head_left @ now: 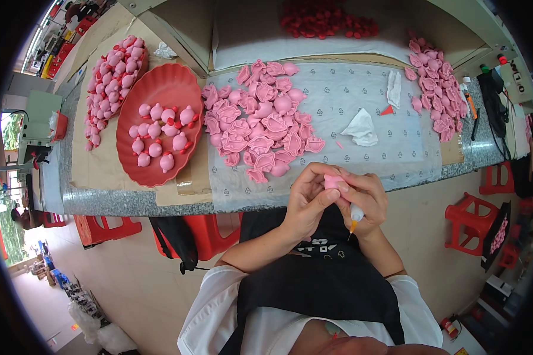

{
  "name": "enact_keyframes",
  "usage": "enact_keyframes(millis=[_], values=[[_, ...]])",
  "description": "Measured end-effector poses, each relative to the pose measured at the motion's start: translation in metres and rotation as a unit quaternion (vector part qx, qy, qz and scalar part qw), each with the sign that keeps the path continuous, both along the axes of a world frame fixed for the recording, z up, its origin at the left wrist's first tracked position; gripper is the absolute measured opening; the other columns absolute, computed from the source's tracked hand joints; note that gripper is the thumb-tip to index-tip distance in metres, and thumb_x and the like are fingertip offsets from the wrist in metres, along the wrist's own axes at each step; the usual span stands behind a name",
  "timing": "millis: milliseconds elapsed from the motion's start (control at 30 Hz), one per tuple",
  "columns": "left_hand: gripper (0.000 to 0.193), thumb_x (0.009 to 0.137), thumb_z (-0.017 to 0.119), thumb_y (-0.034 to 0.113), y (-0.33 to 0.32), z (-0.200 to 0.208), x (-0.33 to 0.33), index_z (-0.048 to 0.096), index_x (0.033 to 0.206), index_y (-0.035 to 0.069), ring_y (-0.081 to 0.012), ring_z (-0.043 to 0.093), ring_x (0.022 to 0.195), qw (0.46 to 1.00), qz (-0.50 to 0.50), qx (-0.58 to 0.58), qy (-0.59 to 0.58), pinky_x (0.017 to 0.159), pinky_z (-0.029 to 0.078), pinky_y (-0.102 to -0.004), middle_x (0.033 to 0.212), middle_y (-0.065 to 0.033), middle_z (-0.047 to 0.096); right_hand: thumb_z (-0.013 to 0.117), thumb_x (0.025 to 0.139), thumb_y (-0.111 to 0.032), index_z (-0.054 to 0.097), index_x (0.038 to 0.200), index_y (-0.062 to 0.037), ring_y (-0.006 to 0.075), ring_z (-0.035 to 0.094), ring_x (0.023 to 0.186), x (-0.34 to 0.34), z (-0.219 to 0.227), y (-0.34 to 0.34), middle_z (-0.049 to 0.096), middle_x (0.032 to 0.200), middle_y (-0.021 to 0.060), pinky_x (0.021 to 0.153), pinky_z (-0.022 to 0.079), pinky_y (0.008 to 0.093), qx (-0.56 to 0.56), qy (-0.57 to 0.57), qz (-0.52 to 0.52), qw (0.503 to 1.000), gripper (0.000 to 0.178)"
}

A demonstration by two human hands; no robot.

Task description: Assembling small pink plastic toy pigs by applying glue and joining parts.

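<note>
A small pink molded piece (333, 181) is held in front of my chest, at the table's near edge. My left hand (307, 202) is closed round it with thumb and fingers. From the other side, the thumb and fingertips of my right hand (368, 198) also press on the piece. Tucked in that same right hand is a white needle-tip bottle (356, 214), its orange tip and thin needle pointing down. Beyond my hands lies a heap of pink petal-shaped shells (272, 124) on a printed white sheet (361, 168). The underside of the held piece is hidden by my fingers.
At left, a red scalloped tray (183, 83) holds several round pink pieces with red parts; more are piled beyond it (109, 89). Crumpled white tissue (361, 128) and a small red cone (387, 110) lie right of centre. Another pink heap (437, 89) sits far right, near a marker (470, 105).
</note>
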State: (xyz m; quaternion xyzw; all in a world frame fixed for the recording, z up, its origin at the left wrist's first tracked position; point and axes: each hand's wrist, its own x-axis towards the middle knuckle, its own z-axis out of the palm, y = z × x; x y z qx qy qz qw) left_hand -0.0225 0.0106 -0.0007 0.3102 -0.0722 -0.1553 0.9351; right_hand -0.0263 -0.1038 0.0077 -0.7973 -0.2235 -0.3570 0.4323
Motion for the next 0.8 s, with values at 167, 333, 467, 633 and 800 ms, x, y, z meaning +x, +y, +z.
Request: enact_keyframes(millis=[167, 333, 467, 633, 800], values=[[0.023, 0.077, 0.053, 0.007, -0.003, -0.004, 0.008, 0.044, 0.097, 0.002, -0.0125, 0.045, 0.088, 0.999, 0.005, 0.012, 0.03, 0.079, 0.037, -0.0252, 0.095, -0.0059, 0.047, 0.067, 0.058, 0.002, 0.056, 0.085, -0.0021, 0.011, 0.045, 0.055, 0.004, -0.009, -0.002, 0.056, 0.094, 0.0121, 0.05, 0.038, 0.02, 0.281, 0.207, 0.088, 0.933, 0.029], [0.029, 0.068, 0.062, 0.006, 0.01, -0.003, 0.014, 0.052, 0.094, 0.0, -0.0158, 0.046, 0.088, 0.949, 0.102, 0.252, -0.16, 0.078, 0.035, -0.0273, 0.094, -0.0073, 0.049, 0.064, 0.059, 0.005, 0.055, 0.089, -0.0013, 0.0057, 0.044, 0.058, 0.003, 0.001, -0.009, 0.055, 0.097, 0.0105, 0.051, 0.035, 0.0174, 0.26, 0.272, 0.096, 0.922, 0.032], [0.031, 0.064, 0.066, 0.004, 0.015, 0.004, 0.014, 0.053, 0.092, 0.001, -0.0162, 0.047, 0.085, 0.879, 0.167, 0.375, -0.243, 0.075, 0.037, -0.0273, 0.089, -0.0075, 0.051, 0.064, 0.059, 0.005, 0.055, 0.091, -0.0007, 0.0047, 0.043, 0.058, 0.004, -0.004, -0.012, 0.055, 0.097, 0.0099, 0.05, 0.034, 0.0172, 0.241, 0.273, 0.123, 0.923, 0.033], [0.028, 0.063, 0.066, 0.003, 0.013, 0.01, 0.014, 0.055, 0.088, 0.001, -0.0156, 0.05, 0.077, 0.868, 0.172, 0.403, -0.234, 0.069, 0.039, -0.0249, 0.086, -0.0076, 0.052, 0.065, 0.061, 0.002, 0.056, 0.088, -0.0006, 0.0077, 0.048, 0.065, 0.003, -0.007, -0.009, 0.057, 0.094, 0.0105, 0.052, 0.036, 0.0181, 0.276, 0.286, 0.107, 0.911, 0.029], [0.029, 0.064, 0.065, 0.003, 0.014, 0.007, 0.011, 0.053, 0.091, 0.0, -0.0143, 0.05, 0.079, 0.871, 0.155, 0.403, -0.234, 0.07, 0.039, -0.0238, 0.085, -0.0072, 0.051, 0.066, 0.061, -0.002, 0.056, 0.086, -0.0003, 0.0156, 0.054, 0.071, 0.004, -0.006, -0.011, 0.058, 0.091, 0.0122, 0.056, 0.039, 0.0212, 0.197, 0.194, 0.097, 0.956, 0.027]])
